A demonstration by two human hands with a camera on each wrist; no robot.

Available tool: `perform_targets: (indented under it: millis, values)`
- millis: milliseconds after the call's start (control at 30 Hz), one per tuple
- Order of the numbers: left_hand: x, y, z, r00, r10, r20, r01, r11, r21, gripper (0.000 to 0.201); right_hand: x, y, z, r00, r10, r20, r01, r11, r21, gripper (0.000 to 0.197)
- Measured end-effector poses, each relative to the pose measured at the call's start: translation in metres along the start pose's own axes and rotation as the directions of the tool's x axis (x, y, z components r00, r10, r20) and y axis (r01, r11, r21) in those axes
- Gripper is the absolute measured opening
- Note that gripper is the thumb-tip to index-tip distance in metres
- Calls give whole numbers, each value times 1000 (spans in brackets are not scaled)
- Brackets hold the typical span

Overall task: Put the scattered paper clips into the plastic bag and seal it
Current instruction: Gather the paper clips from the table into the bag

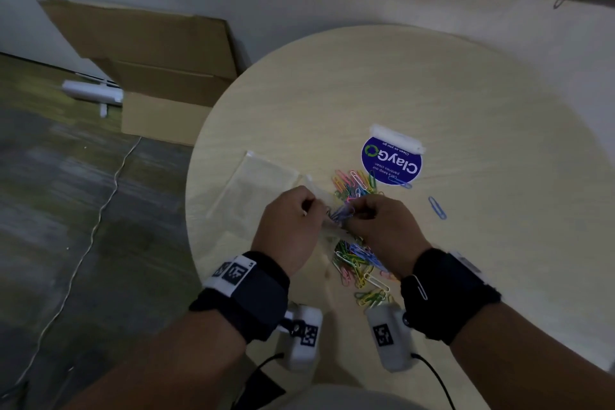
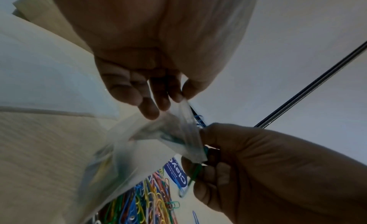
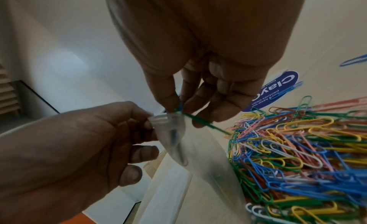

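We hold the bag (image 1: 327, 210) between our hands, lifted off the desk (image 1: 466, 103). Our left hand (image 1: 289, 226) pinches the rim of the bag's mouth between thumb and fingers (image 2: 174, 92), and the clear plastic hangs down from that pinch toward the desk. Our right hand (image 1: 382, 226) is just beside it, its fingertips (image 3: 170, 100) clamped on a few clips (image 3: 200, 120), one green and at least one blue, right at the mouth of the bag. The green one sticks out sideways from the pinch.

Under and beyond our hands lies the pile (image 1: 357, 263) of coloured clips, spread on the desk in blue, yellow, green, pink, white and brown. A stray blue clip (image 1: 437, 207) lies alone to the right of our right hand. Farther out past the pile is a round blue sticker (image 1: 391, 161), with another blue clip lying across its near edge. To the left of our left hand a second flat clear bag (image 1: 256, 190) lies on the desk. One white clip (image 1: 420, 286) clings to our right wristband (image 1: 446, 293).
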State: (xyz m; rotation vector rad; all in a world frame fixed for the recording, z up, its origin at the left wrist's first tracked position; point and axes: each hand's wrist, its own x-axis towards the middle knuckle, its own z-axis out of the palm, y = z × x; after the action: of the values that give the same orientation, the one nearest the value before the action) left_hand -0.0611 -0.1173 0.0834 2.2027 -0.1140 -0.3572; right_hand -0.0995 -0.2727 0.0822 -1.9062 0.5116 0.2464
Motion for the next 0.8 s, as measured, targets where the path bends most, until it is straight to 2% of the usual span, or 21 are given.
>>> perform_targets:
  millis: [167,300,400,533,600,667,733,800]
  values:
    - [0,-3,-4,994,-91,55,101,967,-235,22,-3,-6,-7,999,-21,47,21,1000,3,4]
    - [-2,-2,-6,987,-85,138,121,953,-278,22,-2,-11,-11,997,-13,73,15,1000,-18,15]
    - [-3,1,-10,989,-9,151,30,989,-141,20,1,-13,-13,998,-46,43,52,985,-165,13]
    - [-9,17,-29,984,177,0,-176,978,107,26,-3,-31,-23,970,-187,-154,139,950,-279,14]
    - [-15,30,-40,970,237,-48,-225,959,170,34,-8,-39,-22,967,-233,-105,191,933,-305,11]
    - [-14,33,-46,974,223,-44,-210,957,201,36,-9,-41,-18,956,-283,-78,242,910,-336,10]
    - [-5,26,-45,992,124,8,-123,974,188,36,-4,-39,-13,957,-286,-49,250,898,-361,14]
    - [3,17,-40,998,10,65,-20,989,148,38,2,-34,-6,984,-145,101,171,919,-356,22]
